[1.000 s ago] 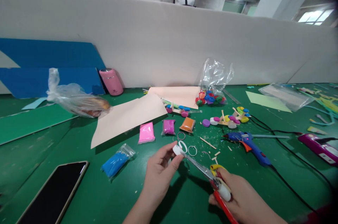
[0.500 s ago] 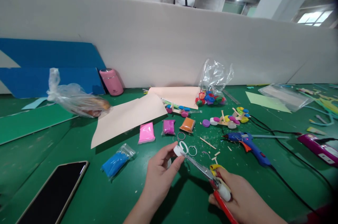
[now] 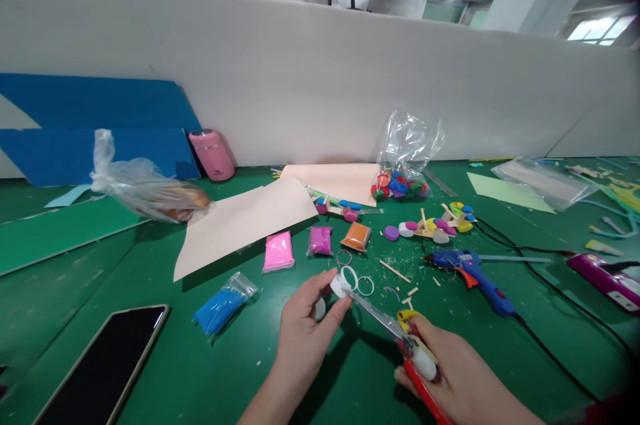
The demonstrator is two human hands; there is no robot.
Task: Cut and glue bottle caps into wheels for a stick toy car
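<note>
My left hand [image 3: 315,321] pinches a small white bottle cap [image 3: 339,286] between thumb and fingertips. A thin white ring [image 3: 349,277] stands up at the cap's far side. In my right hand [image 3: 455,368] is a pair of scissors [image 3: 383,317] with red and yellow handles, my fingers wrapped round them. The scissors' tip reaches the cap's edge beside the ring; whether the blades are closed on it I cannot tell. Another white round piece [image 3: 320,309] shows behind my left fingers. Two thin loose rings lie just beyond, one of them white [image 3: 366,286].
Packets of pink [image 3: 279,251], purple [image 3: 320,241], orange [image 3: 356,237] and blue clay [image 3: 220,305] lie around. To the right are a blue glue gun [image 3: 470,271] with its cord, and stick-and-cap models [image 3: 433,225]. A phone [image 3: 103,365] lies at left; a pink flask [image 3: 213,155] stands behind.
The white cap has tilted slightly in my left fingers. Both hands stay in nearly the same place, and the scissors' tip remains at the cap.
</note>
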